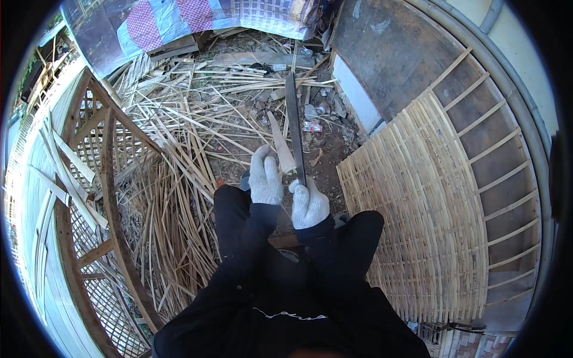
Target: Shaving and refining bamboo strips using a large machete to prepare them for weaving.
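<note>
The knitted right hand (310,204) squeezes a flat metal machete (295,128) pointing to twelve o'clock. The left hand (265,179) curls beside a pointy wooden stick (280,144); I can't tell if it's gripping.

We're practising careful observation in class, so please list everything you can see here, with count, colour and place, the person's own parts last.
Long blade: one, dark grey, centre
Tapered piece: one, pale, left of the blade
Woven panel: one, tan, right
Loose strips: many, pale, upper left
Strip heap: one, tan-brown, left
Lattice frame: one, brown, far left
Board: one, brown, upper right
Patterned sheet: one, blue and reddish, top
Small packet: one, red and white, right of the blade
Left hand: one, white-gloved, centre
Right hand: one, white-gloved, gripping the blade
Legs: two, black-clothed, lower centre
</note>
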Action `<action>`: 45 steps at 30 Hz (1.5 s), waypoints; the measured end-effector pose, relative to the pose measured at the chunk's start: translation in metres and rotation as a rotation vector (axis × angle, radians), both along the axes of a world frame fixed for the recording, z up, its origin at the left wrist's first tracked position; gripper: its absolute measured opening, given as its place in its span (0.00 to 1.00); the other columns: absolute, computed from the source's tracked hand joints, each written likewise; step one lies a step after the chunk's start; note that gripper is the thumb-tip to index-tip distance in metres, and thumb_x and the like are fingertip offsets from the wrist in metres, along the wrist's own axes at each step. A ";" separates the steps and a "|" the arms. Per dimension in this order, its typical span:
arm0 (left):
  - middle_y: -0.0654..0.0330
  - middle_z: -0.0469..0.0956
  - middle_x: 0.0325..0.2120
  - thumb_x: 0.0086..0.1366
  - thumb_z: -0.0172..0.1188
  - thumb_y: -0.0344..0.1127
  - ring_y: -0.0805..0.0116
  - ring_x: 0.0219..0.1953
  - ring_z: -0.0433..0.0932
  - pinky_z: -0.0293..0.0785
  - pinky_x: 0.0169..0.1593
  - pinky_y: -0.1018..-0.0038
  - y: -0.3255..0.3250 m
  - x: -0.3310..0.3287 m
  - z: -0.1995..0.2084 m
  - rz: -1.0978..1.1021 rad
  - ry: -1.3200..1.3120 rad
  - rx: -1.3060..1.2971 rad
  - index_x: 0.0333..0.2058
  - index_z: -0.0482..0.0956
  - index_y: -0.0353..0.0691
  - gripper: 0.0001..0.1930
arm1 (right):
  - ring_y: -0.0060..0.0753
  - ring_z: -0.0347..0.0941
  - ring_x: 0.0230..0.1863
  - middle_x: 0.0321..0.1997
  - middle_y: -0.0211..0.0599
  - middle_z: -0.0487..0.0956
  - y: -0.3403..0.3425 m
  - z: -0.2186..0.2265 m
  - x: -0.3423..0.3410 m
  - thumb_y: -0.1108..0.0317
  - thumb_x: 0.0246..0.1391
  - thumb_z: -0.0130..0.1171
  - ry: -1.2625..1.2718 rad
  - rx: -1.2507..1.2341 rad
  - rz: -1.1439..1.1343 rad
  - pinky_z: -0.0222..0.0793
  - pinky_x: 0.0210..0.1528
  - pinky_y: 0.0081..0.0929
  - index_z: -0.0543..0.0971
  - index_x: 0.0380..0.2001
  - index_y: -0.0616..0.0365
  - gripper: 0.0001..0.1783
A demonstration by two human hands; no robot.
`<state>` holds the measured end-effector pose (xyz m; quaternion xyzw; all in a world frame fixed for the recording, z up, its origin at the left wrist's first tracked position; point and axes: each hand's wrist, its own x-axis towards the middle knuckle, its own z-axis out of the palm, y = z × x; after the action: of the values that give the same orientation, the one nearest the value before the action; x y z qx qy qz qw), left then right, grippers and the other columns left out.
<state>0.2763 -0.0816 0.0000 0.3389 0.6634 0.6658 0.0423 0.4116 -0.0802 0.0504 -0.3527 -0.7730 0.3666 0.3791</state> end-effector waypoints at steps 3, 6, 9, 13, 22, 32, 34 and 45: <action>0.47 0.74 0.47 0.65 0.52 0.23 0.57 0.49 0.77 0.74 0.52 0.67 -0.030 0.006 0.053 -0.112 0.100 0.089 0.53 0.72 0.33 0.17 | 0.61 0.78 0.29 0.25 0.53 0.80 0.005 0.015 -0.010 0.54 0.70 0.43 0.012 0.048 -0.013 0.70 0.29 0.48 0.77 0.37 0.62 0.21; 0.49 0.75 0.45 0.61 0.60 0.21 0.62 0.45 0.79 0.76 0.47 0.71 -0.038 0.007 0.075 -0.184 0.195 0.086 0.48 0.75 0.34 0.16 | 0.66 0.77 0.33 0.27 0.59 0.79 0.008 0.028 -0.014 0.54 0.70 0.43 -0.014 0.019 0.018 0.70 0.31 0.53 0.77 0.39 0.63 0.22; 0.59 0.77 0.40 0.64 0.65 0.26 0.71 0.40 0.79 0.76 0.46 0.75 -0.032 0.006 0.079 -0.209 0.067 0.062 0.42 0.76 0.34 0.10 | 0.66 0.78 0.33 0.28 0.60 0.79 0.009 0.034 -0.017 0.53 0.70 0.42 0.057 0.127 0.015 0.70 0.32 0.53 0.77 0.40 0.63 0.23; 0.56 0.78 0.40 0.62 0.67 0.29 0.66 0.38 0.81 0.77 0.43 0.73 -0.028 0.007 0.078 -0.171 0.017 0.062 0.41 0.79 0.34 0.10 | 0.65 0.78 0.36 0.30 0.57 0.79 0.004 0.038 -0.016 0.53 0.69 0.44 0.019 0.120 0.009 0.71 0.35 0.51 0.76 0.43 0.61 0.21; 0.55 0.78 0.42 0.63 0.67 0.29 0.66 0.42 0.81 0.77 0.45 0.73 -0.025 -0.001 0.079 -0.196 -0.051 0.104 0.39 0.79 0.34 0.09 | 0.62 0.79 0.36 0.31 0.57 0.80 0.012 0.035 -0.009 0.52 0.69 0.44 -0.050 0.078 0.060 0.72 0.36 0.47 0.77 0.46 0.65 0.24; 0.59 0.79 0.39 0.61 0.68 0.28 0.71 0.42 0.79 0.74 0.48 0.74 -0.027 -0.007 0.090 -0.209 0.047 0.067 0.37 0.78 0.34 0.08 | 0.61 0.80 0.36 0.31 0.57 0.81 0.018 0.038 -0.010 0.53 0.69 0.45 -0.053 0.054 0.087 0.74 0.36 0.44 0.77 0.47 0.70 0.26; 0.59 0.79 0.39 0.61 0.68 0.28 0.71 0.42 0.79 0.74 0.48 0.74 -0.026 -0.008 0.087 -0.210 0.038 0.073 0.37 0.78 0.34 0.08 | 0.61 0.80 0.36 0.31 0.57 0.81 0.020 0.037 -0.011 0.53 0.69 0.45 -0.052 0.074 0.084 0.74 0.36 0.44 0.77 0.47 0.70 0.26; 0.56 0.79 0.45 0.63 0.66 0.26 0.69 0.49 0.80 0.76 0.54 0.74 -0.025 -0.008 0.089 -0.331 -0.193 0.169 0.48 0.74 0.32 0.16 | 0.68 0.75 0.31 0.23 0.57 0.76 0.025 0.040 -0.022 0.49 0.70 0.40 -0.058 0.127 0.022 0.69 0.31 0.56 0.74 0.37 0.57 0.23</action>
<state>0.2681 -0.1069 0.0887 0.3805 0.5334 0.7323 0.1858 0.3900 -0.0552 0.0900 -0.3299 -0.8091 0.3104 0.3743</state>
